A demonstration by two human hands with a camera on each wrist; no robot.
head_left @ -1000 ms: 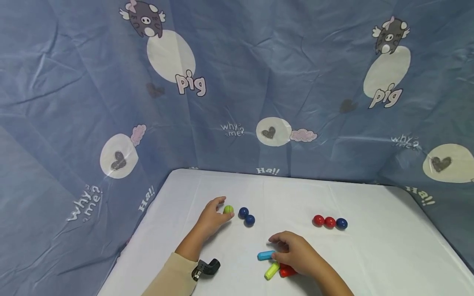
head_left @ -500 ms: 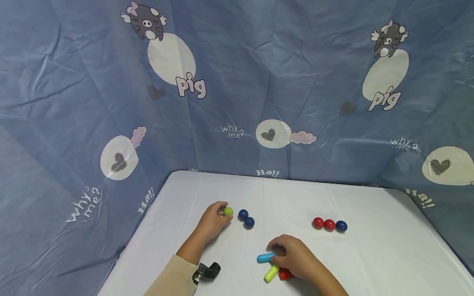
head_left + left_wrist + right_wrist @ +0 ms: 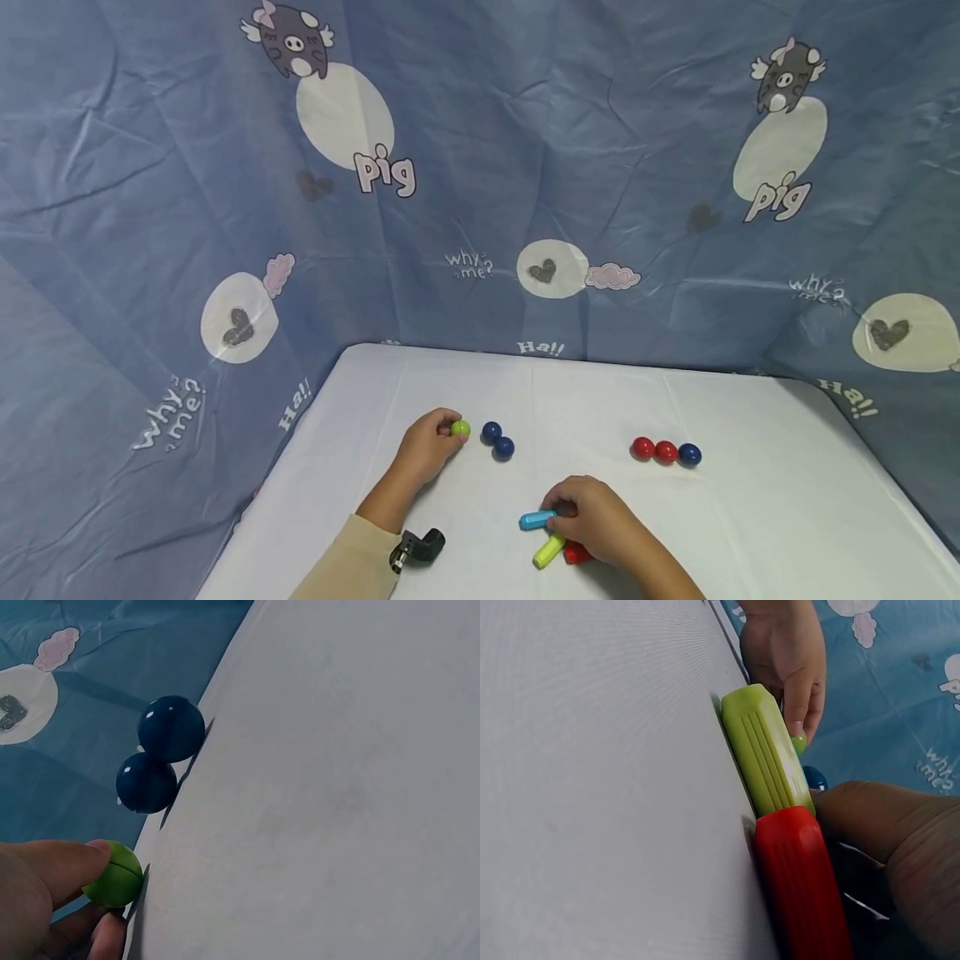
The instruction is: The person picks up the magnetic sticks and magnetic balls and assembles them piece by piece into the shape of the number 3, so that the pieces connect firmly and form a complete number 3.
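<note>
My left hand pinches a green ball between thumb and fingers at the table's left. Just right of it, two dark blue balls touch each other. My right hand curls over a cluster of short ribbed toy sticks. Its thumb and fingers hold the end of the light-blue stick. A yellow-green stick lies by the thumb, its end against a red stick. The palm hides part of the red stick and whatever lies underneath.
Two red balls and a dark blue ball lie in a touching row on the white table, right of centre. A blue printed cloth hangs behind the table. A black wrist mount juts from the left sleeve.
My left thumb and fingers have closed in on the green ball. The right hand's fingers have drawn slightly closer around the light-blue stick. The other balls lie as before.
</note>
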